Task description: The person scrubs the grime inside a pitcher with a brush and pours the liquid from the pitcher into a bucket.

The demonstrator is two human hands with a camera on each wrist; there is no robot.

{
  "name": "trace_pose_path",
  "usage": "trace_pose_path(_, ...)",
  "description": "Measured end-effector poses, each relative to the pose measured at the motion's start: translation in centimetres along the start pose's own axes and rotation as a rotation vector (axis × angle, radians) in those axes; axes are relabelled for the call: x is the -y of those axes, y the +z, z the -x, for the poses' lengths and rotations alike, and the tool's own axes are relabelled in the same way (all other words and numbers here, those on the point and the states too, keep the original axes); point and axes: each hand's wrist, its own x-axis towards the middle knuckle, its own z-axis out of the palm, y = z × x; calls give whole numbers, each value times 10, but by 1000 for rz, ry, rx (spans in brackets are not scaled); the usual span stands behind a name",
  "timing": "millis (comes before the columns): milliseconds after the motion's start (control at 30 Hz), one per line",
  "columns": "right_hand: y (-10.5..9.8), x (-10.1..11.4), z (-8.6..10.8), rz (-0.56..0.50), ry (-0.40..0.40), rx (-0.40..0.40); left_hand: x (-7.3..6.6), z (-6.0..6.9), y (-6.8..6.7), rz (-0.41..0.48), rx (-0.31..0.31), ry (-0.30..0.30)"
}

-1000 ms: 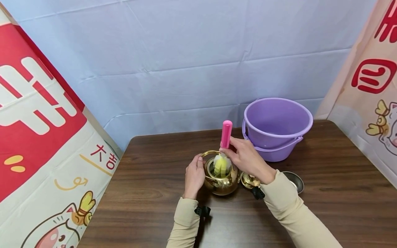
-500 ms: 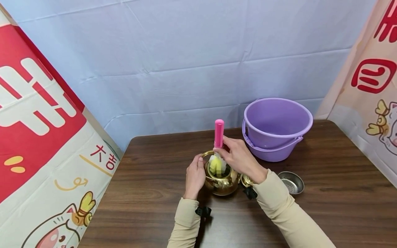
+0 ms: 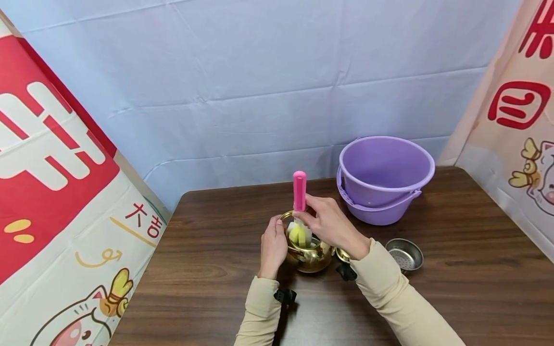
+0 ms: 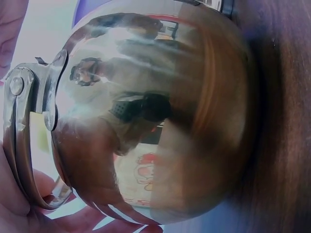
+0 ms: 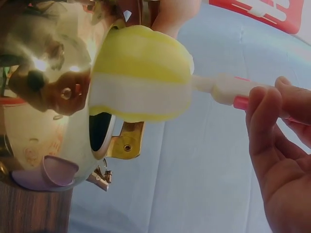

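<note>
A shiny gold kettle (image 3: 309,263) stands uncovered on the wooden table. My left hand (image 3: 273,247) grips its raised handle (image 4: 22,136) at the left side, some fingertips lying against the kettle wall in the left wrist view. My right hand (image 3: 331,222) pinches a sponge bottle brush by its pink handle (image 3: 299,188), thumb against fingers. The brush is upright, with its yellow and white sponge head (image 5: 141,73) partly inside the kettle's mouth. How deep the sponge's lower end reaches is hidden. A gold lid (image 3: 342,254) shows partly beneath my right wrist.
Behind and to the right stands a purple bucket (image 3: 385,212), its handle folded down. A small perforated metal strainer (image 3: 405,254) lies right of my right forearm. Pale blue cloth (image 3: 242,96) hangs behind the table (image 3: 207,269), with printed banners at both sides.
My right hand and the brush have moved left within the kettle's mouth and ended slightly lower. My sleeve now leaves the strainer uncovered but hides more of the lid. The kettle stays in place.
</note>
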Motion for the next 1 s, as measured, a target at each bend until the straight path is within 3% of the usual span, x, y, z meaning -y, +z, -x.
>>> trace_pose_path(500, -13, 6, 7, 14, -22, 79, -1, 2, 1, 33, -8, -25)
trace_pose_path(1000, -30, -5, 9, 26, 22, 91, -2, 2, -2, -25, -14, -22)
